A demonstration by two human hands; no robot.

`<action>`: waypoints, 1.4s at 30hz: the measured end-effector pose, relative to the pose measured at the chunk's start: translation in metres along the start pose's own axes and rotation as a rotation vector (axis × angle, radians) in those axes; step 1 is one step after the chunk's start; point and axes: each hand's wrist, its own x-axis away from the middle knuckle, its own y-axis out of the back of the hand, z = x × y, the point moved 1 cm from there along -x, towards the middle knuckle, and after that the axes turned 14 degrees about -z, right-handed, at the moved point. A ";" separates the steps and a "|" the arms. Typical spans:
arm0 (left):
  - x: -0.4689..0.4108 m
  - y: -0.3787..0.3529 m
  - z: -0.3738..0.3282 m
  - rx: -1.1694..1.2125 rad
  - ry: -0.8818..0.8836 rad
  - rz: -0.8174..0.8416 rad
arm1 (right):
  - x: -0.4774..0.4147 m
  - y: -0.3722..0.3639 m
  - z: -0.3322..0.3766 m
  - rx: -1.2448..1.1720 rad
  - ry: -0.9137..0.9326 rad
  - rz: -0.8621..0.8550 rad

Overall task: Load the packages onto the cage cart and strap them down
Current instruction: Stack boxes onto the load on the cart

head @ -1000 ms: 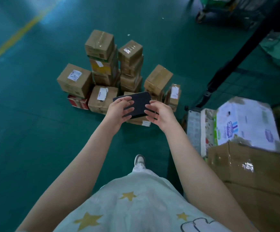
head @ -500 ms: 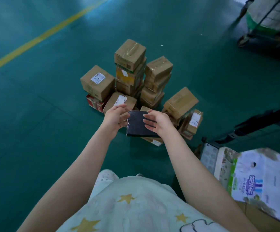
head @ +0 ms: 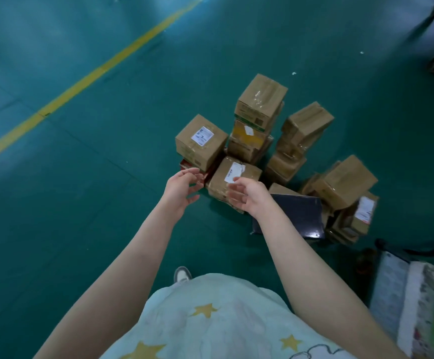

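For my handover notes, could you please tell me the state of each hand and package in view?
Left hand: open, holding nothing.
Right hand: open, holding nothing.
Black package: unheld, lying flat.
Near labelled box: taped shut.
Tall stack: upright, boxes taped shut.

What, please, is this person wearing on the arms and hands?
Nothing: the left hand and right hand are bare, without gloves, rings or watch, and no sleeves show on either arm. Below is a pale green garment with yellow stars.
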 end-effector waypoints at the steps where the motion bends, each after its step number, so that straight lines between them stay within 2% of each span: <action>1: -0.009 0.009 -0.007 -0.011 0.000 -0.005 | -0.001 -0.012 -0.002 -0.008 -0.014 0.007; 5: -0.050 0.041 -0.035 -0.062 -0.010 -0.008 | -0.014 -0.057 -0.004 -0.060 -0.066 0.010; 9: -0.087 0.042 -0.051 -0.108 0.023 0.003 | -0.034 -0.081 0.006 -0.071 -0.091 -0.041; 16: -0.155 -0.006 -0.093 -0.164 0.073 0.054 | -0.096 -0.113 0.053 -0.076 -0.134 -0.112; 23: -0.239 -0.045 -0.143 -0.238 0.114 0.016 | -0.170 -0.159 0.108 -0.005 -0.224 -0.107; 28: -0.297 -0.074 -0.168 -0.280 0.156 -0.020 | -0.219 -0.180 0.150 0.018 -0.207 -0.147; 35: -0.381 -0.107 -0.177 -0.471 0.152 0.038 | -0.290 -0.208 0.157 0.079 -0.275 -0.222; 42: -0.490 -0.133 -0.127 -0.760 0.069 0.095 | -0.382 -0.229 0.109 0.155 -0.300 -0.388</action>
